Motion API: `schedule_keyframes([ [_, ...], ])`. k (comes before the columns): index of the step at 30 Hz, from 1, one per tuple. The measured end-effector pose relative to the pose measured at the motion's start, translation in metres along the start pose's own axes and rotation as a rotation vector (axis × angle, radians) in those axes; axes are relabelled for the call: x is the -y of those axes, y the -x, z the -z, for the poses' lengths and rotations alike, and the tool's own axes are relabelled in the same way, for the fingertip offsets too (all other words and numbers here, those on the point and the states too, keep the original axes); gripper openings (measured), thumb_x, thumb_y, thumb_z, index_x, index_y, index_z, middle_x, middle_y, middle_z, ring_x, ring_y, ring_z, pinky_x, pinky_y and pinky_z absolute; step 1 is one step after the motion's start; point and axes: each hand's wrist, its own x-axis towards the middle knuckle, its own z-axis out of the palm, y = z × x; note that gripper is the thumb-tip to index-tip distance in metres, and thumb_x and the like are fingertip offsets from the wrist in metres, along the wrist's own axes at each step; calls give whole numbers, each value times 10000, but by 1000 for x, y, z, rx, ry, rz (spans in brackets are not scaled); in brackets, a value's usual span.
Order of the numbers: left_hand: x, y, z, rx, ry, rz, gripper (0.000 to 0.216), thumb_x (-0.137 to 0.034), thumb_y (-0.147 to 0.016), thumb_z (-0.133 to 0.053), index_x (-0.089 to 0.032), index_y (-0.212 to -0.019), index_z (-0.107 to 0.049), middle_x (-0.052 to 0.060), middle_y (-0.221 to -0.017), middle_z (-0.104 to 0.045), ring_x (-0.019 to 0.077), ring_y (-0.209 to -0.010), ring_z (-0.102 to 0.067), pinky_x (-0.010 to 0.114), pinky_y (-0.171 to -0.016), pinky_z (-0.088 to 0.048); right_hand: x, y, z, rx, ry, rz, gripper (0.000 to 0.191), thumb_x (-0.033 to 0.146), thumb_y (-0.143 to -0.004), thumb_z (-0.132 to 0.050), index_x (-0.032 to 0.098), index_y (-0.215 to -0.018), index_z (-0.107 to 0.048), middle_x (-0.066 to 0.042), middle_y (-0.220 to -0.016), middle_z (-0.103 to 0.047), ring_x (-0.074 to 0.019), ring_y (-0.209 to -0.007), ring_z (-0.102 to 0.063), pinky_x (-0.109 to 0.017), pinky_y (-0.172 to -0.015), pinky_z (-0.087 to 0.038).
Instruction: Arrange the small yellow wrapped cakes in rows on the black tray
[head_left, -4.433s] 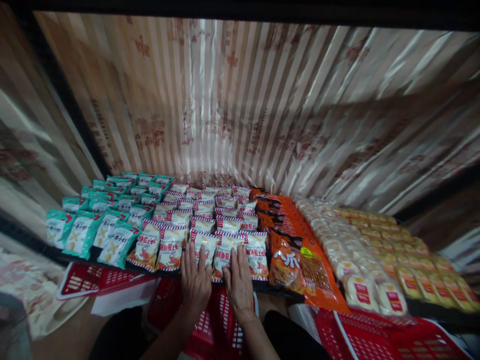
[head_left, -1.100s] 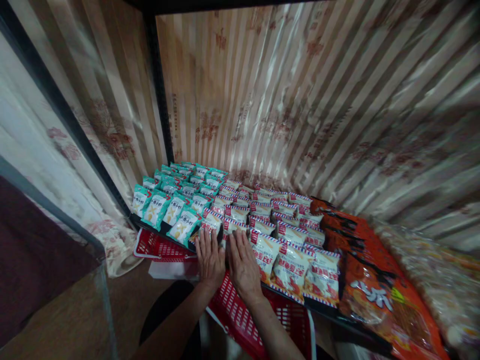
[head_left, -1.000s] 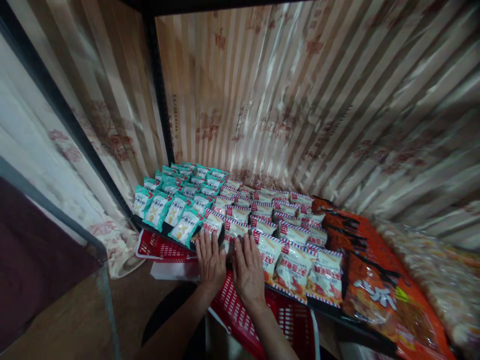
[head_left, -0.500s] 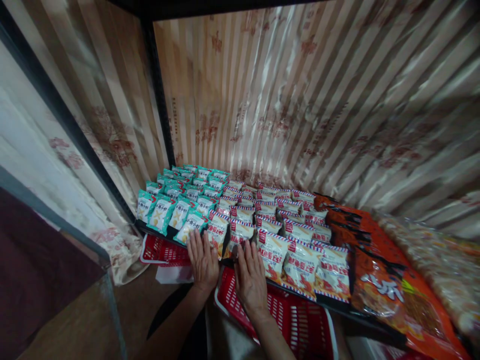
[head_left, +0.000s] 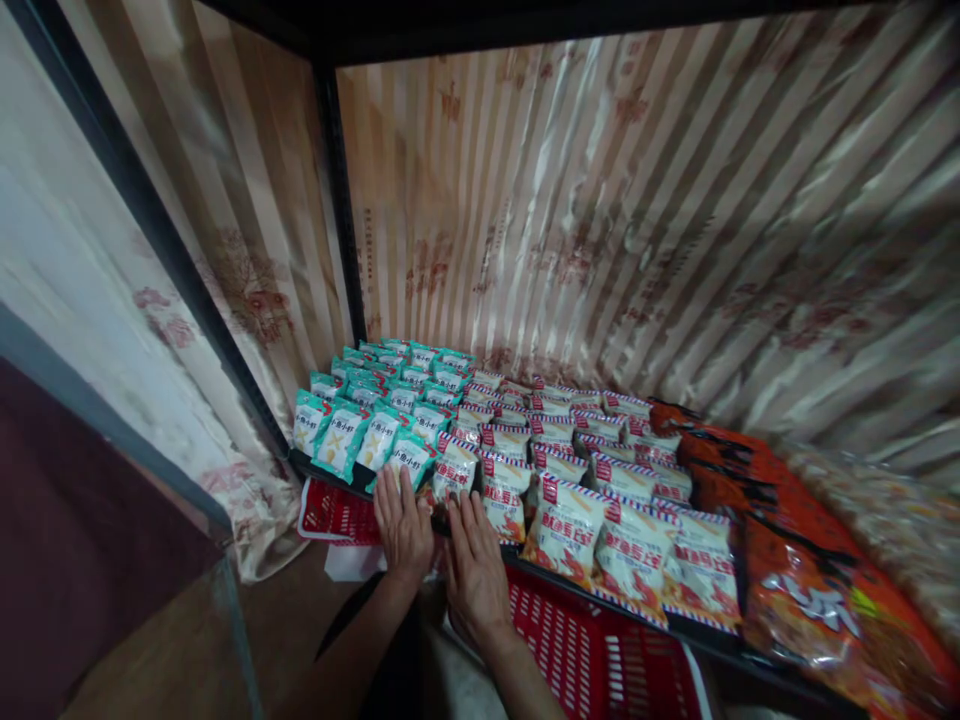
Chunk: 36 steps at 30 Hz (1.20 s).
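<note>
My left hand (head_left: pixel 405 528) lies with fingers stretched out against the lower front of a teal-and-white snack bag (head_left: pixel 412 455), at the shelf's front edge. Beside it, my right hand (head_left: pixel 474 565) is also open, its fingertips at the bottom of a white snack bag with red lettering (head_left: pixel 455 466). Neither hand grips anything. Rows of teal bags (head_left: pixel 340 437) stand at the left end of the shelf. To their right are several rows of white bags with striped edges (head_left: pixel 568 527). My fingers hide the bottoms of the bags in front of them.
Orange snack bags (head_left: pixel 799 590) and clear-wrapped packs (head_left: pixel 892 520) fill the right side. Under the shelf edge (head_left: pixel 675 622) are red baskets (head_left: pixel 559 635). A dark metal post (head_left: pixel 341 200) stands at the back corner, before patterned curtains (head_left: pixel 480 150).
My right hand has shifted left along the front row, closer to my left hand, from one white bag to its left neighbour. The whole view has swung slightly left.
</note>
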Motion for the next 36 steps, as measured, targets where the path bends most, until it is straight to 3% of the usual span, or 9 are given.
schedule_keyframes([
  [6, 15, -10, -1, -23, -50, 4, 513, -269, -909, -421, -125, -1400, -374, 214, -1487, -280, 337, -1386, -227, 529, -1064, -298, 1, -13, -5, -15, -19, 52, 637, 108, -868, -406, 188, -1468, -207, -122, -1470, -374, -263, -1407, -229, -477, -1005, -437],
  [14, 22, -16, -6, -88, -21, -1, 556, -301, -912, -438, -102, -1417, -320, 191, -1277, -526, 285, -1209, -459, 442, -1003, -378, 5, -47, -24, -41, -41, 45, 548, 141, -869, -436, 165, -1411, -358, -142, -1461, -384, -263, -1413, -209, -485, -1046, -393],
  [19, 22, -17, -7, -130, -17, 11, 558, -317, -916, -427, -99, -1418, -316, 201, -1238, -538, 287, -1173, -483, 429, -961, -399, -2, -43, -24, -13, -14, 34, 530, 124, -877, -423, 163, -1403, -367, -140, -1455, -395, -250, -1415, -204, -475, -1048, -395],
  [25, 19, -26, -2, -129, 0, -30, 507, -295, -899, -471, -121, -1371, -404, 187, -1245, -525, 283, -1195, -456, 427, -984, -378, -6, -37, -23, 25, 31, 57, 440, 87, -849, -443, 140, -1278, -523, -158, -1441, -410, -272, -1417, -188, -483, -1035, -401],
  [36, 16, -27, -16, -117, -33, -13, 482, -339, -900, -471, -129, -1333, -463, 184, -1233, -533, 277, -1166, -476, 417, -960, -396, -9, -41, -20, 28, -19, 50, 430, 55, -823, -436, 111, -1233, -554, -177, -1440, -403, -262, -1413, -209, -457, -1028, -420],
])
